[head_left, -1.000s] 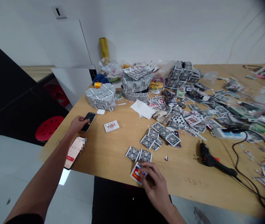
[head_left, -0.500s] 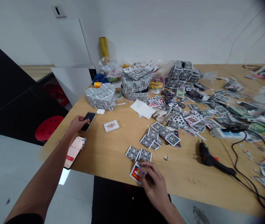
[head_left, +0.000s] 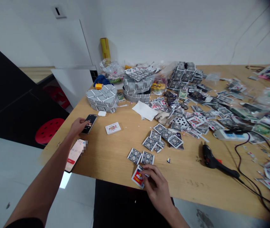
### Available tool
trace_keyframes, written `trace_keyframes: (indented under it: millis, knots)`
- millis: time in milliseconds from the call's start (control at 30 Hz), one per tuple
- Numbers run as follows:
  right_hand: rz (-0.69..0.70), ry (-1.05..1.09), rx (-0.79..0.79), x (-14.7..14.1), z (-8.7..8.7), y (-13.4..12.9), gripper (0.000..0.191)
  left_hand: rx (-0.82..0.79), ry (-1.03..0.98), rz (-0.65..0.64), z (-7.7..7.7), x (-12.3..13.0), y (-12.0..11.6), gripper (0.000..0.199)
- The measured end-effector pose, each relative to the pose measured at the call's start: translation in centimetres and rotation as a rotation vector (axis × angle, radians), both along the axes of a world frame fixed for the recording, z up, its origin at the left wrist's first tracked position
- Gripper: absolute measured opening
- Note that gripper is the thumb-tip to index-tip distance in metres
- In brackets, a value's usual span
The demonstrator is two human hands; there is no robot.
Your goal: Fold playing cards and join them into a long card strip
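Observation:
My left hand (head_left: 77, 125) is at the left edge of a dark-screened smartphone (head_left: 90, 123), fingers curled at its side and one digit on the screen. Just in front of it lies a second smartphone (head_left: 75, 155) with a lit timer display. At the front edge of the table, my right hand (head_left: 157, 185) has its bent fingers on the right side of a red and blue card (head_left: 137, 176) with a white border. Two patterned card pieces (head_left: 135, 155) lie just beyond that card, face down. A stack of playing cards (head_left: 113, 128) sits in the middle left.
Heart-shaped, card-patterned boxes (head_left: 103, 98) stand at the back left. Cut cards (head_left: 182, 122) are heaped across the right. A black glue gun (head_left: 216, 163) lies at right, near a white power strip (head_left: 232, 135) and trailing cables. White paper (head_left: 144, 110) lies behind the card stack.
Both hands keep nearly the same places. The digit on the dark phone has shifted slightly toward its left edge, and the timer reading on the lit phone has changed.

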State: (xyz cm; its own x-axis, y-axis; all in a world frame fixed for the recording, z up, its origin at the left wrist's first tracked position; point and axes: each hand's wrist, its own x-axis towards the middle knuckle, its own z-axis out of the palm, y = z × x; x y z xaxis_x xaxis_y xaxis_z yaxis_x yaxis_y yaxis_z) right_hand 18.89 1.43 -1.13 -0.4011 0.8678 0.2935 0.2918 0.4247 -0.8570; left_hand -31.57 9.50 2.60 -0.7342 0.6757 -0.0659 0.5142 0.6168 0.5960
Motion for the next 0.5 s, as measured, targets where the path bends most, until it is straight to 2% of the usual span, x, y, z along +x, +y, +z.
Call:
trace_keyframes:
  millis: [500]
  knots:
    - [-0.009,0.017,0.008,-0.1,-0.2,0.05,0.015,-0.051,0.066,-0.066,0.2,0.01,-0.2,0.044]
